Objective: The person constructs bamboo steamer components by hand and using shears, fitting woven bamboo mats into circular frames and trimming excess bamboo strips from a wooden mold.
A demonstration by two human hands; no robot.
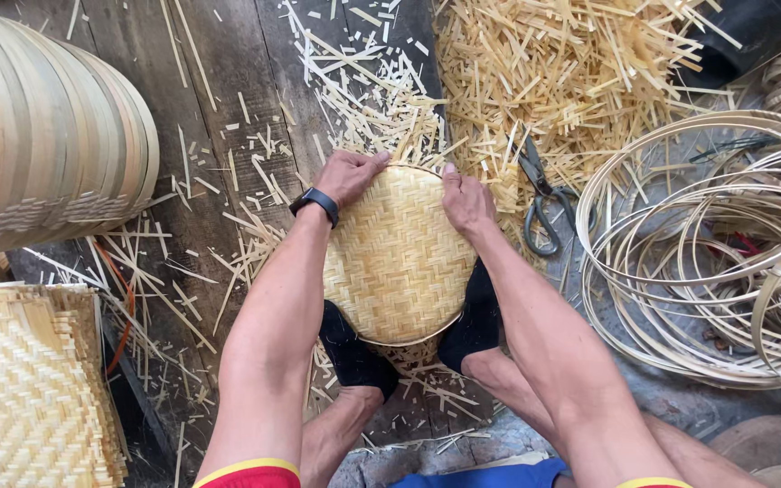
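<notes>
A round woven bamboo basket (397,258) lies bottom-up on the wooden floor between my two feet in black socks. My left hand (348,175) presses on its far left rim, fingers curled over the edge; a black watch is on that wrist. My right hand (466,201) grips the far right rim, thumb up on the edge. Both feet pin the near side of the basket.
Grey scissors (541,201) lie just right of my right hand. A pile of bamboo offcuts (571,72) spreads behind. Coiled bamboo strips (716,253) fill the right. Stacked round baskets (47,136) sit at the left, flat woven mats (29,389) below them.
</notes>
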